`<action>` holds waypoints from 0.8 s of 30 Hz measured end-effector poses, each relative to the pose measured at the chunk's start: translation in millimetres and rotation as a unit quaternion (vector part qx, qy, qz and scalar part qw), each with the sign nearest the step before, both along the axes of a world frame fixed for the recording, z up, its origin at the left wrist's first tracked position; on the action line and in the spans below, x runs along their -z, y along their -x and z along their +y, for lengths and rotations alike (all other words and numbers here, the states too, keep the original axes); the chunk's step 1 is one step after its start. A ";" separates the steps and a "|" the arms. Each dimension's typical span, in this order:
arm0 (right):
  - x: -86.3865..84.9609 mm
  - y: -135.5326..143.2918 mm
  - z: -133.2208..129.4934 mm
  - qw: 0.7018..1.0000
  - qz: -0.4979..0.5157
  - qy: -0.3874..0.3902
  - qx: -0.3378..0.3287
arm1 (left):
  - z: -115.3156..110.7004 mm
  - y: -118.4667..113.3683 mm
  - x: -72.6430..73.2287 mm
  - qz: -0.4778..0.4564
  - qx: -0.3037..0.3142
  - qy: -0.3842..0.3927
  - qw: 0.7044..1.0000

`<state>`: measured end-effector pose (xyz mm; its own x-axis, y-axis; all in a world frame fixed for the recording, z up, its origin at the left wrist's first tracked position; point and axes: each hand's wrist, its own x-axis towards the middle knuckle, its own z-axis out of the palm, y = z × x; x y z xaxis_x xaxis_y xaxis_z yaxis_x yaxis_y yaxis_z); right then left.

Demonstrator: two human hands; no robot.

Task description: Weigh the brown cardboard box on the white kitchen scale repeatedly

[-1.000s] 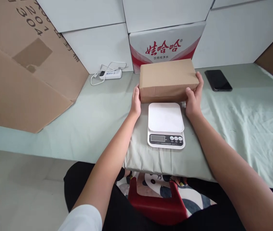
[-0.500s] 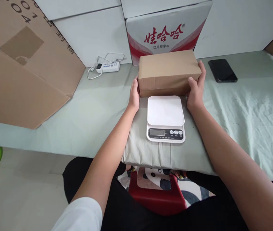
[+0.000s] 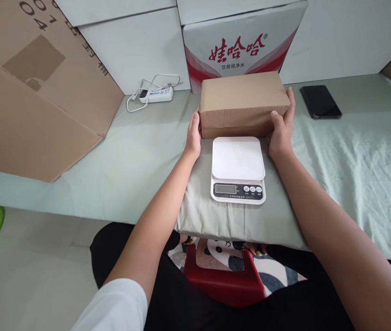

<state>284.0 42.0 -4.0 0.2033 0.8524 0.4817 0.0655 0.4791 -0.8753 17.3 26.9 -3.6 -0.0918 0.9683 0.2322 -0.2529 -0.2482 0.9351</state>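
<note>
A closed brown cardboard box (image 3: pixel 244 103) is held between my two hands, just behind the scale. My left hand (image 3: pixel 193 135) presses on its left end, most of the fingers hidden behind it. Around the right end my right hand (image 3: pixel 281 126) has its thumb on the front face and its fingers along the side. Directly in front of the box lies a white digital kitchen scale (image 3: pixel 238 158), its platform bare and its display blank. Whether the box rests on the table or is slightly raised, I cannot tell.
White cartons line the back, one a printed carton (image 3: pixel 240 46) with red lettering. A large cardboard carton (image 3: pixel 37 110) stands at the left. A white power strip (image 3: pixel 156 95) with its cable lies back left, and a black phone (image 3: pixel 320 101) at the right on the green cloth (image 3: pixel 364 174).
The hands and the box keep the same position relative to the scale. Only the whole view has shifted very slightly.
</note>
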 end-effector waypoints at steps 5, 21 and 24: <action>-4.5 2.6 -8.0 1.000 0.012 0.004 -0.011 | -0.3 -0.2 -0.5 -0.012 0.000 -0.002 1.000; -5.6 1.9 -7.9 1.000 0.009 -0.003 -0.008 | -1.5 -0.9 -4.5 -0.009 0.003 0.006 1.000; -4.1 1.6 -5.7 1.000 0.004 -0.006 -0.005 | -1.7 -0.3 -4.5 -0.009 0.000 0.001 1.000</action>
<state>282.4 36.3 0.1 0.1994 0.8482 0.4908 0.0530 0.4908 -0.8697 17.5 25.3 0.9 -0.0954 0.9688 0.2286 -0.2693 -0.2462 0.9311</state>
